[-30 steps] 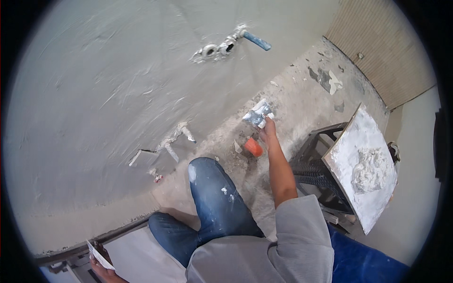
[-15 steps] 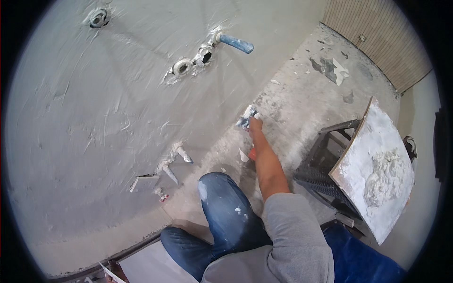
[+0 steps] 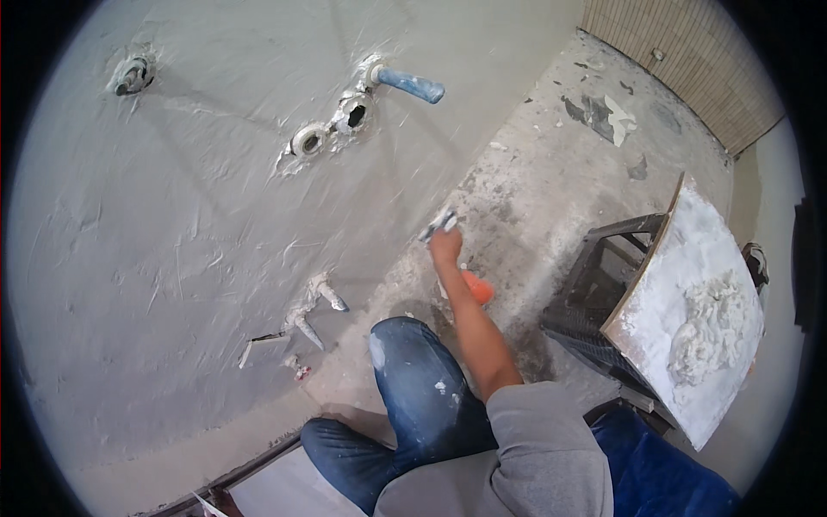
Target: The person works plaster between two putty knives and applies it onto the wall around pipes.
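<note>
My right hand (image 3: 445, 247) is closed around a small plaster-smeared trowel (image 3: 436, 225). Its blade sits low against the grey plastered wall (image 3: 215, 215), close to where the wall meets the rough concrete floor (image 3: 517, 185). How the fingers lie on the handle is hidden by the back of the hand. An orange object (image 3: 477, 288) lies on the floor beside my right forearm, too little of it showing to tell its kind. My left hand cannot be made out; at the lower left edge only a thin white flat piece (image 3: 209, 506) pokes in.
At right, a board (image 3: 650, 302) bearing a heap of wet white plaster (image 3: 711, 332) rests on a dark plastic stool (image 3: 594, 284). From the wall stick a blue pipe (image 3: 412, 84), pipe openings (image 3: 308, 142) and lower pipe stubs (image 3: 314, 310). Grey-white scraps (image 3: 603, 119) lie farther off.
My right hand has come slightly nearer and to the left with the trowel, its blade now turned more edge-on. More of the orange object shows beside the forearm. The view has shifted a little.
</note>
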### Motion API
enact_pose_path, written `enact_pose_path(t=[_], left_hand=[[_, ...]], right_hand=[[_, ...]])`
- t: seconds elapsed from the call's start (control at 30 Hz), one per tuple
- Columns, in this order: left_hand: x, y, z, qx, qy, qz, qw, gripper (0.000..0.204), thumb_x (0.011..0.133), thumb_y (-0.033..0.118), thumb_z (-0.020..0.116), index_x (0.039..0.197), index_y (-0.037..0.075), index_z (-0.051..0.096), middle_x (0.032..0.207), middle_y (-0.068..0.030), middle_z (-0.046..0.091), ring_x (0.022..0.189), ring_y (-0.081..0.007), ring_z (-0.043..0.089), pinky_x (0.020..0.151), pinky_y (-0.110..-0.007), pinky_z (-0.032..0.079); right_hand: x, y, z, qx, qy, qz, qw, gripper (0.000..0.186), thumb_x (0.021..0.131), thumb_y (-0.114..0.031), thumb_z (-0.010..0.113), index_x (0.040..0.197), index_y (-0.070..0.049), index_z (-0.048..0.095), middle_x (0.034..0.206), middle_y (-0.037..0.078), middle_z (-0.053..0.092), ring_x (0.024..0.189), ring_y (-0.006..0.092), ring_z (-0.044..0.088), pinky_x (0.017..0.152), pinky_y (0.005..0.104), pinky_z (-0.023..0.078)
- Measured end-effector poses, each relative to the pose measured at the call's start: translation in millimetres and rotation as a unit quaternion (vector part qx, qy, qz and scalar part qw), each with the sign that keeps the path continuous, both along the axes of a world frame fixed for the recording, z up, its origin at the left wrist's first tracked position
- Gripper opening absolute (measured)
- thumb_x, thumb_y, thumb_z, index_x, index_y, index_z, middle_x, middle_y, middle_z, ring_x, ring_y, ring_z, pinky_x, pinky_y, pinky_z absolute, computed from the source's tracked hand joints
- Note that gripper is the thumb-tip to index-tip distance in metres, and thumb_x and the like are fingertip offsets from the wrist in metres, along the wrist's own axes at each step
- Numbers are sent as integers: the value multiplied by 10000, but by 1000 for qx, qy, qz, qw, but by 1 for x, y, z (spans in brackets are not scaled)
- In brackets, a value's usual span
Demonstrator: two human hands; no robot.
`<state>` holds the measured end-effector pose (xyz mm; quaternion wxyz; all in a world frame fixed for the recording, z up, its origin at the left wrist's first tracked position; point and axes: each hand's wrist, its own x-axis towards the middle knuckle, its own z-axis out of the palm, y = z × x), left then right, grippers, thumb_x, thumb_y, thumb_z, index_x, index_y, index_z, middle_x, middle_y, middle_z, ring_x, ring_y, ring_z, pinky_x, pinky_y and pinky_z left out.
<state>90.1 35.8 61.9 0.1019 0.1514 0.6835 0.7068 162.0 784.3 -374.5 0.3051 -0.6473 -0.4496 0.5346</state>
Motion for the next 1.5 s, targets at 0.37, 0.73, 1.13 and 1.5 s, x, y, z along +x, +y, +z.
enact_pose_path(t=[0.37,0.73,1.13,1.5], left_hand=[[-4,-7,-9,18,19,-19,999,597,933,350,482,1390,-34,499,1337,-262,579,1241,-439,543,1083,-593,384],[-25,-4,-31,16,-38,50,998,570,945,332,471,1379,-37,503,1330,-254,582,1229,-421,553,1074,-571,401],[-11,-27,-14,-8,-34,123,992,541,958,313,460,1366,-40,507,1323,-245,586,1215,-400,564,1063,-547,419],[-9,-41,-7,-14,-32,150,988,515,970,295,450,1354,-43,511,1317,-237,589,1203,-381,574,1054,-526,436]], right_hand=[[-7,80,-52,-133,179,-25,975,399,853,-71,500,1208,94,574,1184,259,621,891,360,690,570,448,603],[-4,104,-13,3,129,-103,986,396,864,-154,523,1164,87,616,1081,265,680,925,421,684,825,465,541],[-12,-46,114,187,130,-97,969,359,933,-140,527,1224,69,558,1117,259,609,1052,438,598,906,480,460],[-45,46,-65,-114,140,-108,978,390,871,-195,499,1030,122,661,1047,322,674,986,458,660,855,485,502]])
